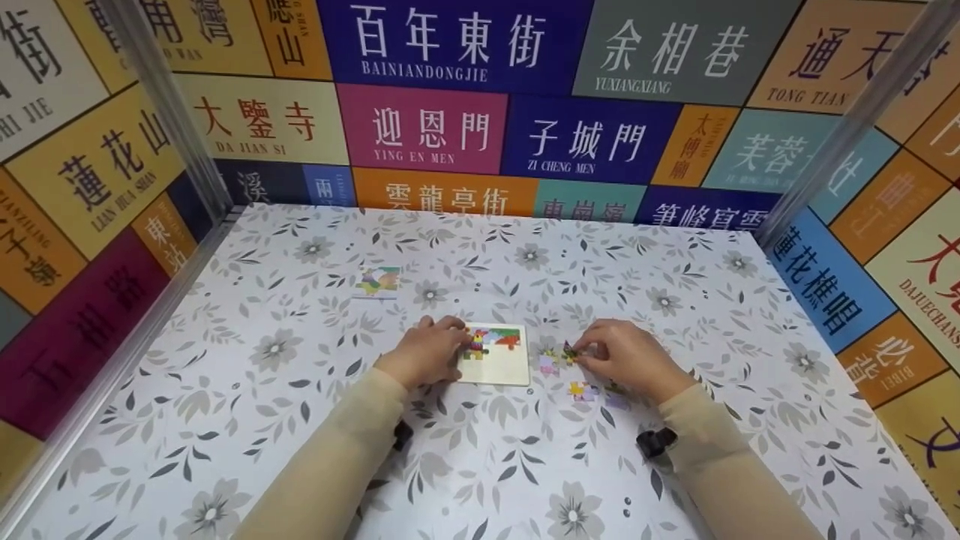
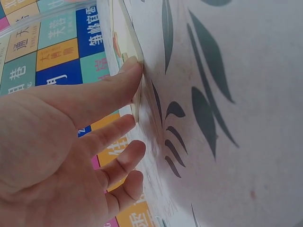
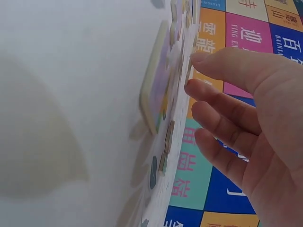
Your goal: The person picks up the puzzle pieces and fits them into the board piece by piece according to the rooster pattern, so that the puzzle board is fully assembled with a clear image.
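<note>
The puzzle board (image 1: 496,369) lies with its long axis left-to-right.

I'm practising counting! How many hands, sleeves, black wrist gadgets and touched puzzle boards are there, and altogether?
Hands: 2 (left hand, right hand)
Sleeves: 2
Black wrist gadgets: 2
Touched puzzle board: 1
Total: 7

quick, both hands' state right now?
Left hand: closed, holding the jigsaw board at its left edge.
Right hand: closed, thumb and fingertips pinching a jigsaw piece.
</note>
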